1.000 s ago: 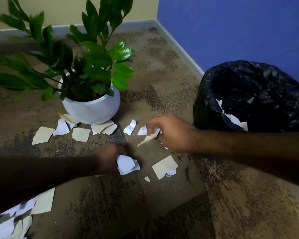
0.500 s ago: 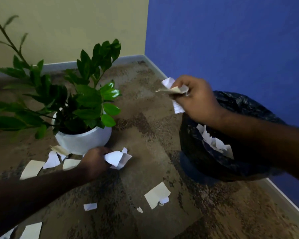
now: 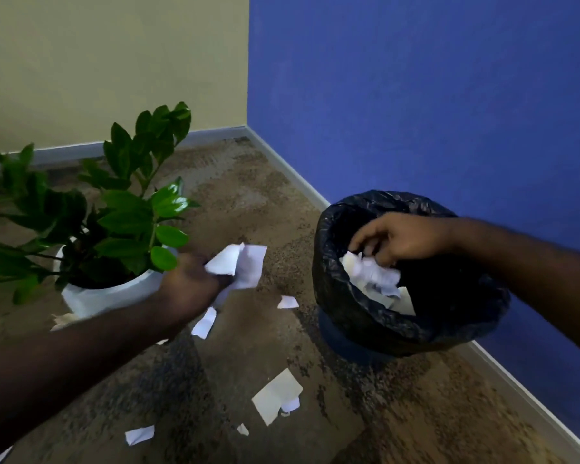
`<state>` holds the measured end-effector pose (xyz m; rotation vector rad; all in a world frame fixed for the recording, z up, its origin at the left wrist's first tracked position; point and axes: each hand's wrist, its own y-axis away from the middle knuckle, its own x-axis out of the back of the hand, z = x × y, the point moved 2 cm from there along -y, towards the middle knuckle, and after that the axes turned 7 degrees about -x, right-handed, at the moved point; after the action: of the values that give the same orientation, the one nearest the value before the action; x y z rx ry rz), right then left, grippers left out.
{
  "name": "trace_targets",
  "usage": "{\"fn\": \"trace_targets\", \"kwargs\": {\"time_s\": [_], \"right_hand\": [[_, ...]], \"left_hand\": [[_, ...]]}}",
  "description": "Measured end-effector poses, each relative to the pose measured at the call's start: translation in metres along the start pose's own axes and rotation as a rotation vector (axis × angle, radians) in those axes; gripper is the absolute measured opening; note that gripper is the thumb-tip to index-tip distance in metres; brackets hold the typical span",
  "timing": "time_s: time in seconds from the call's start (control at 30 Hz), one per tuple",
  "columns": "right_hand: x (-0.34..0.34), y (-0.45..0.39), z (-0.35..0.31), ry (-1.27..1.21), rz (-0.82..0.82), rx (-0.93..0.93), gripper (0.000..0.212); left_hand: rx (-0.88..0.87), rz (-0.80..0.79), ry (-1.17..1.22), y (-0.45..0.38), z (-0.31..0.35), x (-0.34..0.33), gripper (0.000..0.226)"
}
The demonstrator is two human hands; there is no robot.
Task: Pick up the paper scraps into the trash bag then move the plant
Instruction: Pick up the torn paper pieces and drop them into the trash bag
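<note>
Room: mottled brown carpet floor (image 3: 235,380) in a corner; yellow wall (image 3: 114,61) behind, blue wall (image 3: 416,95) on the right
Trash bag (image 3: 349,296): black, mouth open, by the blue wall; white scraps inside
Right hand (image 3: 402,239): over the bag's mouth, fingers loosely curled above the crumpled paper; whether it grips any, I cannot tell
Left hand (image 3: 188,289): closed on a bunch of paper scraps (image 3: 245,266), just in front of the white pot (image 3: 104,298)
Plant (image 3: 114,212): left of the bag, leaves overhanging the left hand
Loose scraps (image 3: 277,396): scattered on the carpet between plant and bag
</note>
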<state>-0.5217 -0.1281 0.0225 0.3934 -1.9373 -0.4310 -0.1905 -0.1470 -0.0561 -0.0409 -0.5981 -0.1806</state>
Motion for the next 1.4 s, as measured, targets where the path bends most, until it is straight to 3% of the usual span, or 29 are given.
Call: {"fn": "trace_targets", "kwargs": {"time_s": [0.07, 0.13, 0.23, 0.37, 0.47, 0.57, 0.63, 0.73, 0.8, 0.87, 1.07, 1.17, 1.4], "right_hand": [[-0.006, -0.001, 0.007, 0.032, -0.067, -0.064, 0.06], [-0.005, -0.003, 0.012, 0.004, -0.025, -0.098, 0.067], [0.006, -0.001, 0.015, -0.017, 0.084, -0.136, 0.053], [0.019, 0.001, 0.024, -0.162, 0.248, -0.192, 0.03], [0.027, 0.002, 0.034, -0.278, 0.333, -0.254, 0.025], [0.031, 0.005, 0.043, -0.395, 0.365, -0.304, 0.021], [0.032, 0.007, 0.044, -0.447, 0.377, -0.318, 0.02], [0.033, 0.009, 0.046, -0.451, 0.353, -0.329, 0.022], [0.032, 0.01, 0.047, -0.448, 0.333, -0.337, 0.025], [0.031, 0.009, 0.046, -0.448, 0.328, -0.339, 0.025], [0.03, 0.004, 0.027, -0.406, 0.349, -0.3, 0.021], [0.029, 0.002, 0.01, -0.385, 0.389, -0.244, 0.018], [0.016, -0.004, -0.047, -0.286, 0.473, -0.079, 0.011]], "left_hand": [[-0.004, 0.029, 0.056, -0.005, 0.025, -0.001, 0.018], [-0.056, 0.047, 0.194, -0.008, 0.05, -0.003, 0.013], [-0.144, 0.013, 0.345, -0.009, 0.091, -0.008, 0.014], [-0.151, -0.156, 0.426, -0.01, 0.136, -0.03, 0.026], [-0.131, -0.262, 0.382, -0.017, 0.162, -0.054, 0.031], [-0.07, -0.341, 0.493, -0.02, 0.185, -0.08, 0.032], [-0.043, -0.342, 0.508, -0.018, 0.196, -0.091, 0.042], [-0.012, -0.407, 0.503, -0.014, 0.204, -0.097, 0.074], [-0.008, -0.472, 0.535, -0.013, 0.203, -0.096, 0.075], [-0.031, -0.477, 0.529, -0.013, 0.2, -0.093, 0.055], [-0.163, -0.332, 0.463, -0.013, 0.17, -0.069, 0.016], [-0.264, -0.311, 0.334, -0.007, 0.139, -0.056, 0.015], [-0.369, -0.451, 0.011, 0.015, 0.06, -0.032, 0.015]]}}
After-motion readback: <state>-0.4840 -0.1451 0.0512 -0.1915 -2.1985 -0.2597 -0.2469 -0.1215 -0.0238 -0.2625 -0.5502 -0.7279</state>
